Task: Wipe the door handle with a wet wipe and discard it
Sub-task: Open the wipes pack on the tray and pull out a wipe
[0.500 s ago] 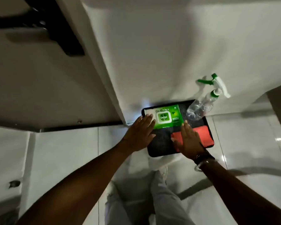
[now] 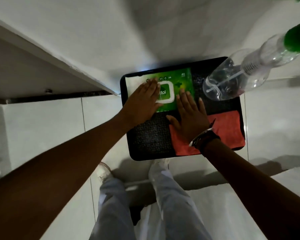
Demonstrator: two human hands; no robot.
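Observation:
A green pack of wet wipes (image 2: 182, 84) with a white flip lid (image 2: 166, 93) lies on a black tray (image 2: 151, 137) on the floor by the wall. My left hand (image 2: 142, 99) lies flat on the pack's left part, fingers together, covering part of the lid. My right hand (image 2: 190, 115) rests flat with fingers spread, fingertips on the pack's lower right edge and palm over an orange cloth (image 2: 227, 129). Neither hand grips anything. The door handle is out of view.
A clear spray bottle (image 2: 235, 80) with a green collar stands on the tray's far right corner. The white door edge (image 2: 59, 66) runs diagonally at left, ending near the tray. My legs and shoes (image 2: 104, 170) stand just below the tray on pale floor tiles.
The camera has come much closer to the tray. My left hand has slid further onto the pack's lid, and my right hand's fingertips have reached the pack's edge.

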